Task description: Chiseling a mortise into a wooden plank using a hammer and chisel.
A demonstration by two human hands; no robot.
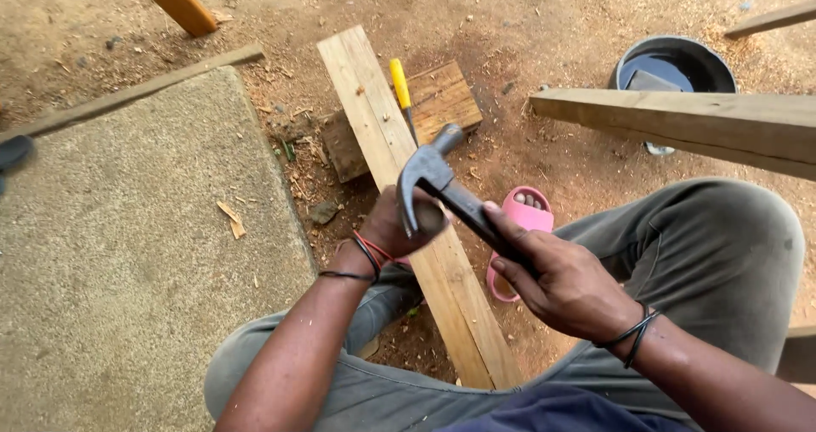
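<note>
Gripping hammer (429,175) right-handed, left steadying plank (408,194)

left hand (393,226) fingertips hidden behind hammer (442,186), beam (680,122) cropped right

Single head view, looking steeply down, close over lap and ground

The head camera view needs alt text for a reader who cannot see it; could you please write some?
A seated person's right hand grips a dark claw hammer raised above a long wooden plank, where the left hand rests. Sawdust-strewn dirt, a pink sandal and a dark basin surround them.
</note>
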